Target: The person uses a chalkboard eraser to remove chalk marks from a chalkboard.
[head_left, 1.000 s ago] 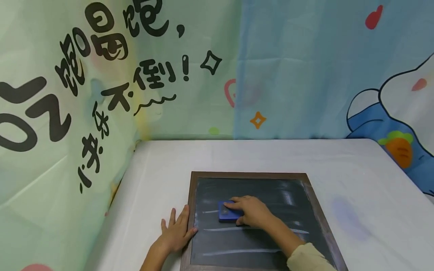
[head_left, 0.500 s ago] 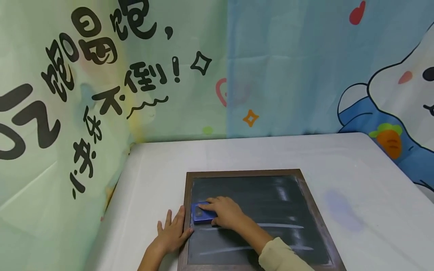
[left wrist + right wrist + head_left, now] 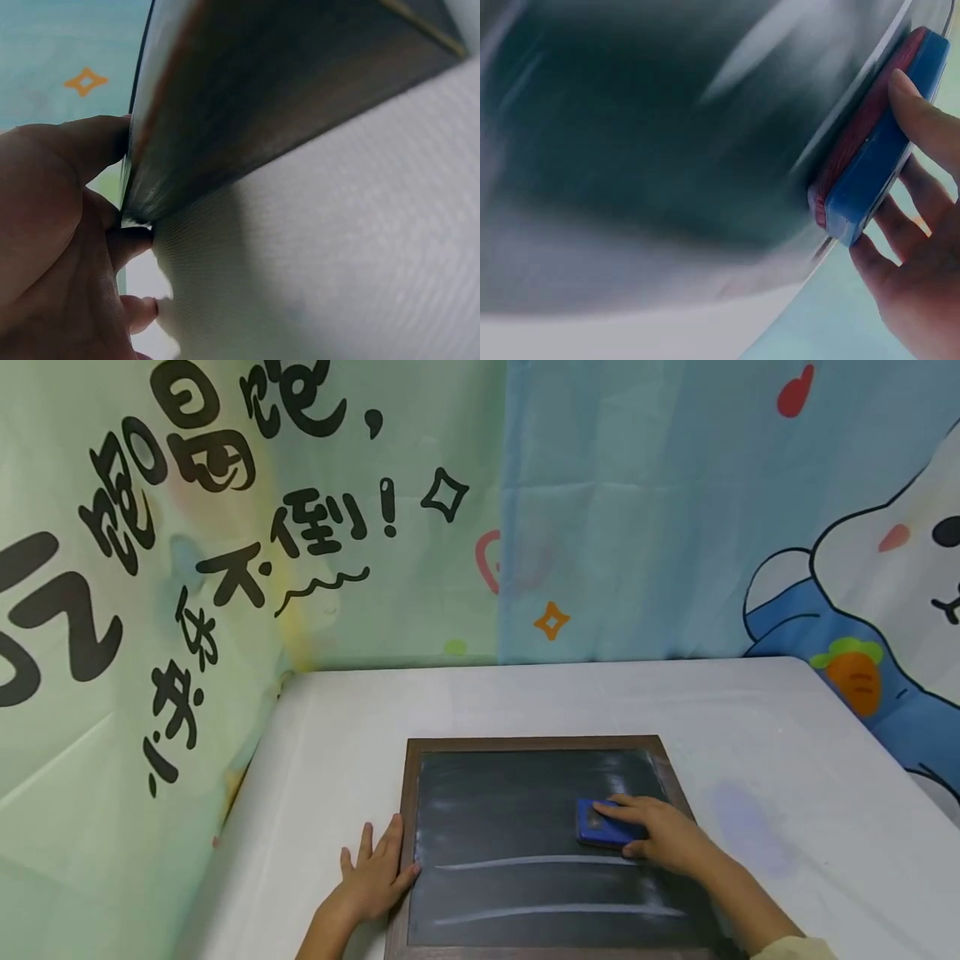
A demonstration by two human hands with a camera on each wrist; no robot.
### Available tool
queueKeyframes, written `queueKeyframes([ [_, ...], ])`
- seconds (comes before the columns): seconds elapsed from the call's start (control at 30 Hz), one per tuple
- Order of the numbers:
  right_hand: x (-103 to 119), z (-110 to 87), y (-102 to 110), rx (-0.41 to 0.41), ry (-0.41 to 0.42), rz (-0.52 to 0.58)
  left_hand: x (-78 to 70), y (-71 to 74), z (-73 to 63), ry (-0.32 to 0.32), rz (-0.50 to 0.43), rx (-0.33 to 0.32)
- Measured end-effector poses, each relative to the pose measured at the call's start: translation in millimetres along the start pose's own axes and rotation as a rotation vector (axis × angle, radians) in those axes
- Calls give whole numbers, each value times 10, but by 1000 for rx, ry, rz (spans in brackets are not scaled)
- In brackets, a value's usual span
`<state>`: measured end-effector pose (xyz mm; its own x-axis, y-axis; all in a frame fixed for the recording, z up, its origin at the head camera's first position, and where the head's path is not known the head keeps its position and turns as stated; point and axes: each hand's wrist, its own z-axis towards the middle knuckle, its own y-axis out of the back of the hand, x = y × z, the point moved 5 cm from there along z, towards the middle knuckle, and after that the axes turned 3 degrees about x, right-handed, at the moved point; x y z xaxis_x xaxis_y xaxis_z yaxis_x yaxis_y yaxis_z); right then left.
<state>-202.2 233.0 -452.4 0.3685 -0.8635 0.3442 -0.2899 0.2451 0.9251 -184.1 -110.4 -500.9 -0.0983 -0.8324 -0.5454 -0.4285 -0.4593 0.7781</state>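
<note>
While the right hand [image 3: 663,842] gripped the blue eraser [image 3: 600,824] near the right side of the chalkboard [image 3: 525,835], two white lines lay below it. The left hand [image 3: 371,881] lay flat with fingers straight, thumb touching the chalkboard's left frame.

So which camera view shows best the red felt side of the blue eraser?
The right wrist view: there the blue eraser shows its red felt layer against the chalkboard, held by the right hand. The head view shows only its blue top. The left wrist view does not show it.
</note>
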Motion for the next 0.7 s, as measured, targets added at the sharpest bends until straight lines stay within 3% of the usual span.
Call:
queueKeyframes([
  [0.13,-205,-110,39,20,-35,41,19,10,-13,-4,6,5],
  [0.37,-247,-81,56,43,-54,79,21,14,-13,-32,-6,-2],
  [0.53,-112,47,56,43,-44,64,22,14,-3,-34,-1,-27],
  [0.7,253,336,-25,69,-8,18,47,-7,6,-29,5,-23],
])
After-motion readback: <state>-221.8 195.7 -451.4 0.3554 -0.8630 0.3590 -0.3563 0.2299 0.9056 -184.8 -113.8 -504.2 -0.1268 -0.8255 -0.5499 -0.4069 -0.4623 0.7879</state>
